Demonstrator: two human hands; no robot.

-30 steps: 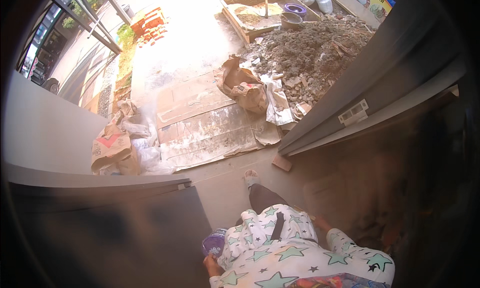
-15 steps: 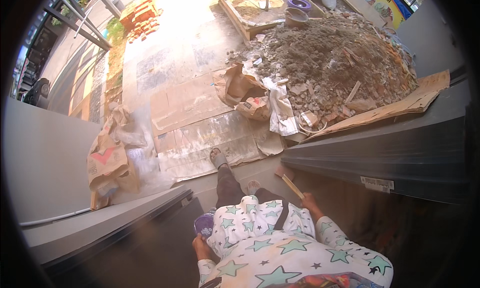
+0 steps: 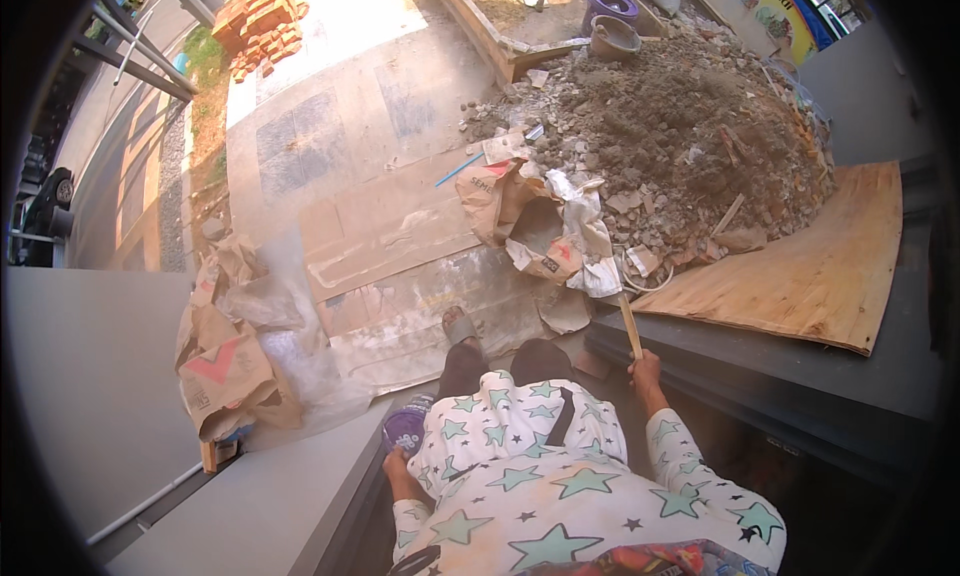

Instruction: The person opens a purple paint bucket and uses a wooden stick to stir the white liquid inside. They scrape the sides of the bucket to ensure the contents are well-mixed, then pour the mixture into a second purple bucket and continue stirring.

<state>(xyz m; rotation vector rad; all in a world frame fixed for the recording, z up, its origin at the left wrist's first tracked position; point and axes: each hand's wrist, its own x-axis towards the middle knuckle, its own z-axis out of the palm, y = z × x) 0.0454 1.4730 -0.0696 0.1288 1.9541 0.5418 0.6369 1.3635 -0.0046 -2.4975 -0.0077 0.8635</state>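
- Rubble mound [image 3: 680, 126]: beyond the right hand, partly cut off from sight by the things before it.
- Plywood sheet [image 3: 800, 266]: bowed, between mound and doorway.
- Torn brown paper sack [image 3: 490, 204]: crumpled beside the mound, its contents unclear.
- Wooden stick [image 3: 629, 324]: upright-slanting, in the right hand [image 3: 646, 367], grip closed round its lower end; probably light and stiff, best held there. Whether its far tip touches anything, I cannot tell.
- Purple container [image 3: 407, 429]: at the left hip, the left hand's [image 3: 397, 463] grip closed on its lower edge; probably light. Its opening and contents are hidden.
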